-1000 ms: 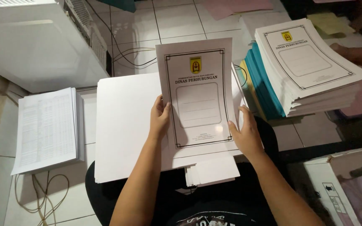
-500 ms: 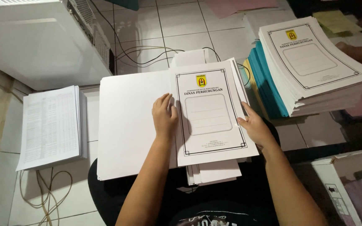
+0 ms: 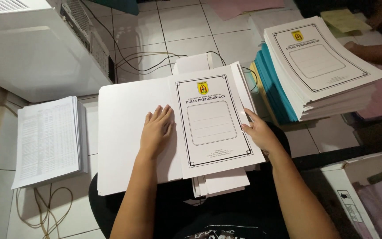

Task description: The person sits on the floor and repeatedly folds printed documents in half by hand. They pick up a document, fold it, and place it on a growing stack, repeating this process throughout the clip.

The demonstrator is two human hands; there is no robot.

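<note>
Left hand: left hand (image 3: 156, 129) lies palm-down, fingers together and outstretched, flat on the blank white sheet (image 3: 131, 132), its fingertips just beside the left edge of the printed cover sheet (image 3: 213, 124); it grips nothing.
Right hand: right hand (image 3: 261, 136) rests at the right edge of the printed cover sheet, fingers curled around that edge and the thumb lying on top, so the edge is pinched between them.
Cover sheet: white page with a black double border, a small yellow emblem near the top and a rounded empty box in the middle; it lies face-up on the person's lap, partly over the blank white sheet and on top of a small lap pile of white pages (image 3: 219, 183) whose lower edges stick out beneath it.
Blank sheet: large, plain, spread to the left of the cover sheet, reaching over the knee.
Right stack: tall stack of identical printed covers (image 3: 321, 62) stands on the tiled floor (image 3: 182, 26), well apart to the right, with teal folders (image 3: 274, 84) beneath and beside it.
Left stack: pile of table-printed pages (image 3: 47, 139) lies on the floor to the left.
Background: white machine (image 3: 32, 44) upper left, black cables (image 3: 155, 57) running across the tiles.
Other person: a forearm (image 3: 374, 51) shows at the far right edge, behind the tall stack.
</note>
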